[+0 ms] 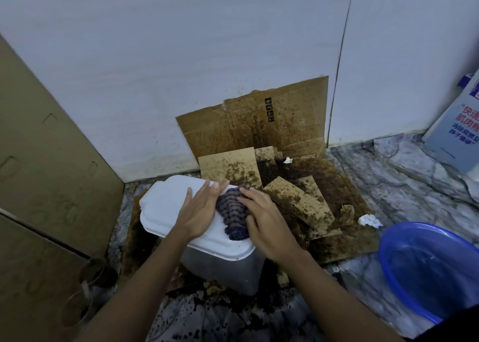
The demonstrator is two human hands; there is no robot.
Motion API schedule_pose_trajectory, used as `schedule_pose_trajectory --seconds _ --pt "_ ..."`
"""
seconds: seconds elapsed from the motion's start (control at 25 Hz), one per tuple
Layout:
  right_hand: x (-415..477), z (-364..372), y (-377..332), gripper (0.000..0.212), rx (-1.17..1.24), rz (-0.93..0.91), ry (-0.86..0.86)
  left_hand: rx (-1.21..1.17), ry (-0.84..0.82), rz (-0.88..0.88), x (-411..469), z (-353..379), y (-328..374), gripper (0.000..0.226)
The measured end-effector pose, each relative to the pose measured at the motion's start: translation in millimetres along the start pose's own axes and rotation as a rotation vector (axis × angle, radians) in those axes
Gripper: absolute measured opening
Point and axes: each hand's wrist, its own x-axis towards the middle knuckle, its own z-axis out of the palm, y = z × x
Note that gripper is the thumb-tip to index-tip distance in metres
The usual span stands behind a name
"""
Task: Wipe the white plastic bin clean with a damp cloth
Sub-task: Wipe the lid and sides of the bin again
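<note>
I see the white plastic bin (178, 206) standing on the floor (414, 183) in the near-left part of the scene, lid closed. Its long axis runs diagonally from far left to near right, and its grey side wall faces me.

Stained cardboard (259, 126) leans on the wall (181, 56) behind it, and more spattered pieces lie flat just to the right of the bin. A blue basin (383, 261) sits well to the right, near me, with a crumpled tissue (369, 221) just beyond it. A tall cardboard box (51, 160) crowds the left side.

My left hand (199, 212) lies flat on the lid, fingers straight and pointing far. My right hand (264, 225) presses the dark checked cloth (232, 217) onto the lid's right edge, fingers laid over it rather than clenched. The hands lie just beside each other.
</note>
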Motion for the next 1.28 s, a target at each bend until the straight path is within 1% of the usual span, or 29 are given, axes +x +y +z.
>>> schedule_pose_trajectory --seconds 0.12,0.2,0.24,0.28,0.32,0.4,0.48,0.56,0.68,0.76,0.96,1.08,1.16,1.28 --pt "3.4 13.2 -15.6 0.037 0.003 0.133 0.13 0.143 -0.012 0.033 14.2 -5.8 -12.9 0.064" --pt "8.4 21.5 -29.1 0.025 0.025 0.195 0.147 0.227 0.015 0.018 16.1 -8.9 -18.0 0.063" --pt "11.8 25.8 -33.9 0.023 0.055 0.203 0.14 0.25 0.034 0.01 16.6 -10.5 -21.7 0.063" --pt "15.4 29.4 -37.5 0.028 0.075 0.194 0.122 0.261 0.049 0.004 16.6 -12.2 -25.4 0.063" --pt "18.6 32.7 -40.1 0.038 0.071 0.174 0.093 0.26 0.063 -0.005 16.5 -14.3 -29.2 0.063" --pt "23.9 40.2 -44.7 0.052 0.028 0.154 0.04 0.247 0.087 -0.034 16.4 -19.5 -35.9 0.064" --pt "27.0 45.1 -47.6 0.057 -0.003 0.186 0.025 0.241 0.097 -0.048 17.9 -23.5 -38.4 0.064" --pt "28.3 47.0 -48.4 0.063 -0.014 0.219 0.012 0.264 0.088 -0.042 19.9 -25.4 -37.8 0.059" --pt "27.7 48.2 -48.6 0.072 0.024 0.242 0.005 0.251 0.089 -0.044 20.7 -27.2 -38.2 0.056" --pt "27.2 49.1 -50.8 0.074 0.073 0.266 0.006 0.226 0.099 -0.054 20.1 -28.2 -39.3 0.059" --pt "24.8 50.9 -55.6 0.064 0.138 0.322 0.032 0.235 0.098 -0.05 18.4 -28.2 -41.3 0.06" --pt "13.6 52.2 -60.7 0.064 0.242 0.375 0.054 0.252 0.089 -0.047 17.2 -29.4 -42.7 0.062" --pt "3.8 54.4 -67.3 0.066 0.305 0.398 0.055 0.254 0.087 -0.048 17.1 -32.5 -42.6 0.071" --pt "-2.2 60.6 -76.6 0.068 0.364 0.421 0.076 0.266 0.088 -0.046 17.2 -37.0 -43.5 0.091"
